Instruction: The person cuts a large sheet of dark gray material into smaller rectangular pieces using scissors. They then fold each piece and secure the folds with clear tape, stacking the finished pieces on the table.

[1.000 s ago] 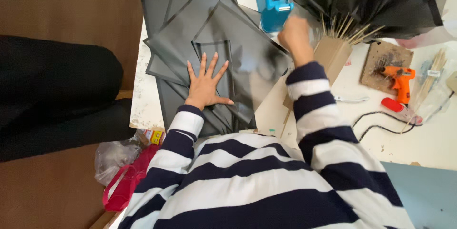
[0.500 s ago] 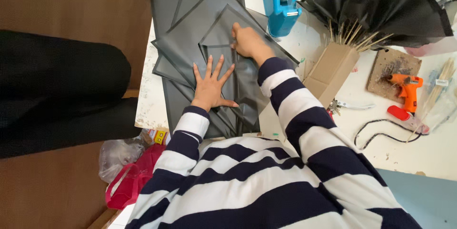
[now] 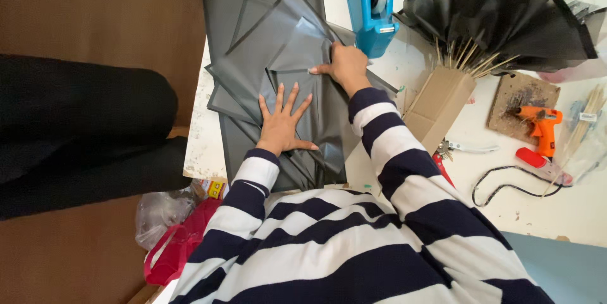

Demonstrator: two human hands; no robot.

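In the head view, the left hand (image 3: pixel 282 124) lies flat with its fingers spread wide, palm pressed down on a stack of grey plastic sheets (image 3: pixel 265 57) that fan out over the edge of a white table (image 3: pixel 569 209). The sheets lie under and around this hand, reaching away past its fingertips and off to its outer side. Just beyond the left fingertips, the right hand (image 3: pixel 344 67) rests on the same stack with its fingers curled, the thumb and forefinger pinching the edge of the top sheet where a fold stands up. Just past the right hand's knuckles stands a blue tape dispenser (image 3: pixel 370 4), touching or nearly touching the sheets. To the outer side of the right forearm sits a cardboard box (image 3: pixel 439 108) holding wooden sticks (image 3: pixel 465 57), each topped with dark folded plastic that spreads like a bouquet (image 3: pixel 506 16). Farther out on that side an orange glue gun (image 3: pixel 537 124) rests on a stained cardboard square (image 3: pixel 521 92), with a black cord (image 3: pixel 506 181) looping near it. Both arms wear navy and white striped sleeves (image 3: pixel 386 133). Below the left elbow, off the table edge, sits a red bag (image 3: pixel 180 247).
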